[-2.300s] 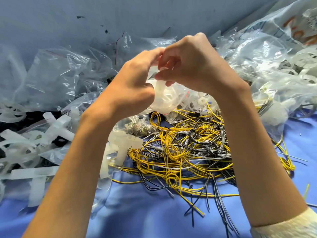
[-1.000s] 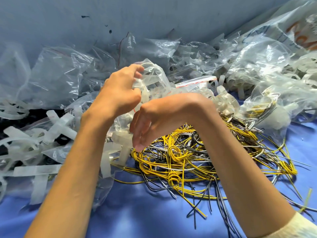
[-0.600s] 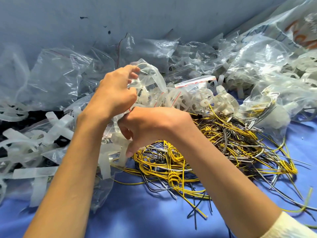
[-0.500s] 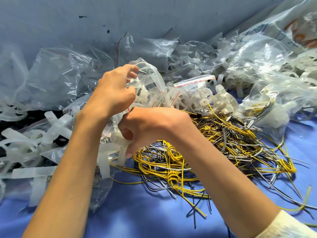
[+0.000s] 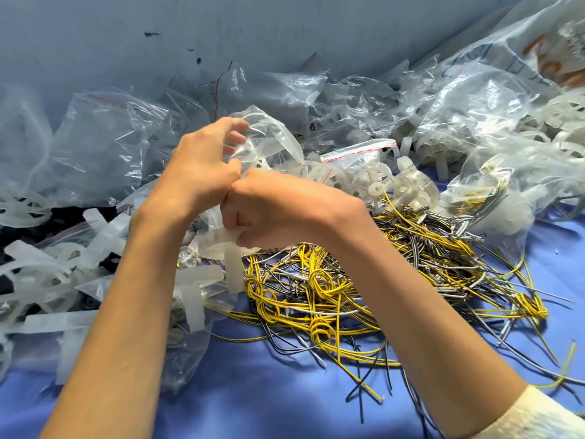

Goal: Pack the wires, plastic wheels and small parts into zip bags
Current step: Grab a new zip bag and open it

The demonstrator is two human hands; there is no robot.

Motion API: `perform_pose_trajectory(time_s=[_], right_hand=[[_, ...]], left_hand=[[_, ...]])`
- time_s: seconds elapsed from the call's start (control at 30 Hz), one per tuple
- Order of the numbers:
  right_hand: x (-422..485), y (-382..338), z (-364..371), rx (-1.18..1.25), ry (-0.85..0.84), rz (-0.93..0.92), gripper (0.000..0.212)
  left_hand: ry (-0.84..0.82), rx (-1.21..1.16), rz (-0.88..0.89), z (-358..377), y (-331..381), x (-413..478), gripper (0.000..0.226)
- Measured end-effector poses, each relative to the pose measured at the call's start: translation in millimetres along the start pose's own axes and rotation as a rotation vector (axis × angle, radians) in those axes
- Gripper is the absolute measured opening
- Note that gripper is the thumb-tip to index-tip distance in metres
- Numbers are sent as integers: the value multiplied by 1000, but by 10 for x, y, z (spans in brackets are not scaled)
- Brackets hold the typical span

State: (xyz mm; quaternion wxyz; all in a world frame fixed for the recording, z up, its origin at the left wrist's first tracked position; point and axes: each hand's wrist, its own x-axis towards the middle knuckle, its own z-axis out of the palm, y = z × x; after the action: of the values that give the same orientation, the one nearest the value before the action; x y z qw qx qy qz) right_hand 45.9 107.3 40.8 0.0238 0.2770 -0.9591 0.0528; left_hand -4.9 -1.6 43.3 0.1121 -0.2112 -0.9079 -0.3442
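Head view looks down on both hands, which meet knuckle to knuckle above a blue surface (image 5: 285, 397). The left hand (image 5: 202, 172) pinches a clear zip bag (image 5: 272, 144) between its thumb and curled fingers. The bag is raised off the heap, and its long axis runs from the hand up and away to the right. The right hand (image 5: 281, 210) is closed into a fist round a translucent white plastic piece (image 5: 221, 245) at the bag's lower end. One flat arm of that piece hangs straight down toward the viewer. The crumpled film makes it hard to see whether the piece is already inside the bag.

Just beneath and to the right of the right hand lies a tangle of yellow and dark wires (image 5: 364, 280). The tangle spreads mostly left to right, and its loose ends point toward the viewer and the right edge. Beyond the hands, white plastic wheels (image 5: 373, 182) lie beside a bag with a red zip strip (image 5: 357, 150). More clear bags (image 5: 104, 147) are piled against the blue-grey wall (image 5: 253, 33). White plastic strips (image 5: 107, 236) lie loose at the left. A cream sleeve (image 5: 538, 416) covers the right forearm.
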Motion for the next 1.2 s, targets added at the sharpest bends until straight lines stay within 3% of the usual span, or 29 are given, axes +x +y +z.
perform_pose_trajectory(time_s=[0.23,0.63,1.0,1.2], right_hand=[[-182,135,-303,177,28,39,17],[-519,372,-642,413,400,39,16],[-504,598,-565,335,495,174,14],[-414,638,-480,207,490,293,15]], left_hand=[[-22,-4,12,-34,-8,-5,54],[-127,-177,129,-117,123,-87,55],[-129,-174,91,-109,28,-31,73],[-141,-104,170,-57,135,-35,77]])
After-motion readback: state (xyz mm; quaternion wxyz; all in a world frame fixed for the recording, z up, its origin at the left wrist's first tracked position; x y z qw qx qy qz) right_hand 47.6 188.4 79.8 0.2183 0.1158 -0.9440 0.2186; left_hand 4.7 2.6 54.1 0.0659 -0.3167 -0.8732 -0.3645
